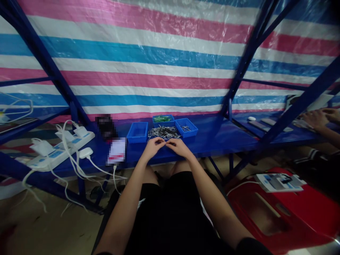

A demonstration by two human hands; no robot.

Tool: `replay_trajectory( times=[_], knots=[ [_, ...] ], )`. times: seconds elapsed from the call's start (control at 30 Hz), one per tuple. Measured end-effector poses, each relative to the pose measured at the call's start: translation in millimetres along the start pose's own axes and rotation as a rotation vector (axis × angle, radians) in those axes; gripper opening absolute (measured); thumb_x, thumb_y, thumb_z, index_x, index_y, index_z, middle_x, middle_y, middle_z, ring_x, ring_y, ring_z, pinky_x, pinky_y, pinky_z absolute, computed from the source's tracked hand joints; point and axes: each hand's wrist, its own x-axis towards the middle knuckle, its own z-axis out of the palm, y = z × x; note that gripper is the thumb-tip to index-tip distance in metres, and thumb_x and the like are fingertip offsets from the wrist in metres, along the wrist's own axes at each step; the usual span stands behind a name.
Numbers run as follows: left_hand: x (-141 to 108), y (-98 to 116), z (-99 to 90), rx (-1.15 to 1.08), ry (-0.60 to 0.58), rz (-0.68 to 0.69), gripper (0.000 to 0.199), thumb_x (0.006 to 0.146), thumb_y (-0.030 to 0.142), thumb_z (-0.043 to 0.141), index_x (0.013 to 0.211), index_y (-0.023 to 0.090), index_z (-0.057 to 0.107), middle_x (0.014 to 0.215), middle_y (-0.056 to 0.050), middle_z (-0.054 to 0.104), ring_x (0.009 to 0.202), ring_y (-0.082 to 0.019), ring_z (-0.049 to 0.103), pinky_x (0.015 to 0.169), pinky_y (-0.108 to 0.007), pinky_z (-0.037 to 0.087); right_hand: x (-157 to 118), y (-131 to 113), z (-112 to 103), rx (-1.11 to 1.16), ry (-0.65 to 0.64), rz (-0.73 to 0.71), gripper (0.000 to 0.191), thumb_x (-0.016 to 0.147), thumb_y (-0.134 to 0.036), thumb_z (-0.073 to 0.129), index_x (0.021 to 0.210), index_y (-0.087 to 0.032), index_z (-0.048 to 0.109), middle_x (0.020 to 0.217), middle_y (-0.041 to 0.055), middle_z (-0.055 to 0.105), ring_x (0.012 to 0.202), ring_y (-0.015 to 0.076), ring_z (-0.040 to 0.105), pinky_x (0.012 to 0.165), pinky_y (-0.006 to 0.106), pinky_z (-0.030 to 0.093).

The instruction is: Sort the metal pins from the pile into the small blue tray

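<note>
My left hand (pixel 154 146) and my right hand (pixel 177 146) meet fingertip to fingertip over the front edge of the blue table. Both are closed in a pinch; whatever sits between the fingers is too small to make out. Just beyond them lies a pile of thin metal pins (pixel 164 132), silver and dark. To its right a blue tray (pixel 193 133) holds several similar pins (pixel 185 128). Behind the pile, another blue tray (pixel 154 124) contains green pieces (pixel 162 118). A third blue tray (pixel 137 140) stands on the left with a bare bottom.
At left are a white power strip (pixel 57 152) with chargers and loose cables, and a phone (pixel 117 150). Blue metal posts (pixel 243 63) rise on both sides before a striped sheet (pixel 148 56). Another person's hands (pixel 317 118) work at far right, near a red stool (pixel 300 209).
</note>
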Motion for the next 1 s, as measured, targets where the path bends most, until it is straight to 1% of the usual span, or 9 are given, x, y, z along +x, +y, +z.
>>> replay_trajectory(
  times=[0.1,0.3,0.43,0.53,0.67,0.73,0.87,0.93,1.0],
  knots=[
    [0.7,0.5,-0.1,-0.061,-0.014,-0.015,0.024,0.076,0.036,0.057,0.085,0.014,0.06,0.084,-0.006,0.066,0.082,-0.018,0.062,0.077,-0.03,0.048,0.1,-0.5,0.4,-0.004,-0.014,0.009,0.019,0.082,-0.031,0.052,0.086,-0.019,0.066,0.084,0.0012,0.067,0.075,0.0126,0.058,0.071,0.023,0.04],
    [1.9,-3.2,0.6,0.011,-0.023,-0.024,0.027,0.077,0.035,0.056,0.091,0.015,0.065,0.092,-0.007,0.068,0.085,-0.02,0.062,0.08,-0.032,0.047,0.1,1.1,-1.5,0.095,0.132,0.113,0.026,0.082,-0.034,0.051,0.101,-0.018,0.059,0.087,0.0024,0.066,0.076,0.0126,0.059,0.072,0.023,0.044],
    [1.5,-3.5,-0.1,0.124,-0.036,-0.017,0.026,0.078,0.036,0.055,0.09,0.017,0.069,0.094,-0.006,0.069,0.089,-0.022,0.062,0.084,-0.033,0.045,-0.7,1.5,2.6,0.028,0.132,0.101,0.02,0.083,-0.031,0.049,0.091,-0.019,0.063,0.088,0.0023,0.066,0.079,0.0135,0.06,0.073,0.024,0.043],
    [1.4,-4.2,-0.4,0.124,0.018,-0.038,0.029,0.077,0.037,0.056,0.094,0.017,0.068,0.093,-0.007,0.069,0.087,-0.022,0.062,0.082,-0.033,0.046,0.1,0.9,2.2,-0.021,0.119,0.072,0.019,0.083,-0.029,0.049,0.092,-0.019,0.063,0.089,0.0021,0.067,0.081,0.0141,0.06,0.074,0.024,0.042],
    [2.5,-8.3,-0.7,0.03,0.144,-0.09,0.039,0.078,0.038,0.055,0.107,0.013,0.061,0.091,-0.01,0.068,0.084,-0.021,0.063,0.077,-0.031,0.048,7.5,7.8,-27.3,-0.194,0.256,0.079,0.021,0.085,-0.028,0.046,0.094,-0.018,0.063,0.091,0.0046,0.066,0.083,0.0154,0.059,0.077,0.025,0.041],
    [3.0,-11.1,-0.9,0.024,0.165,-0.091,0.038,0.079,0.038,0.054,0.107,0.013,0.061,0.09,-0.01,0.067,0.084,-0.021,0.062,0.076,-0.031,0.048,12.5,15.2,-51.9,-0.314,0.387,0.147,0.025,0.087,-0.029,0.043,0.097,-0.017,0.062,0.091,0.0072,0.065,0.084,0.017,0.057,0.078,0.028,0.04],
    [3.5,-15.4,-0.9,0.042,0.168,-0.088,0.034,0.078,0.036,0.054,0.103,0.014,0.061,0.087,-0.008,0.067,0.082,-0.019,0.062,0.075,-0.03,0.048,14.7,24.3,-80.6,-0.543,0.475,0.211,0.027,0.086,-0.029,0.046,0.103,-0.014,0.061,0.1,0.012,0.061,0.094,0.0222,0.05,0.085,0.034,0.035],
    [3.6,-16.5,-0.8,0.047,0.168,-0.09,0.032,0.078,0.035,0.054,0.101,0.015,0.062,0.087,-0.008,0.066,0.082,-0.019,0.062,0.076,-0.031,0.048,10.6,21.8,-72.6,-0.588,0.483,0.191,0.027,0.087,-0.028,0.044,0.104,-0.015,0.06,0.103,0.011,0.059,0.096,0.0222,0.048,0.087,0.034,0.034],
    [3.6,-17.2,-0.6,0.055,0.164,-0.081,0.03,0.078,0.034,0.053,0.099,0.015,0.062,0.089,-0.008,0.066,0.083,-0.019,0.062,0.076,-0.031,0.048,4.6,15.8,-52.6,-0.582,0.406,0.168,0.025,0.088,-0.024,0.04,0.102,-0.017,0.06,0.099,0.009,0.059,0.095,0.0208,0.049,0.088,0.033,0.035]
  ],
)
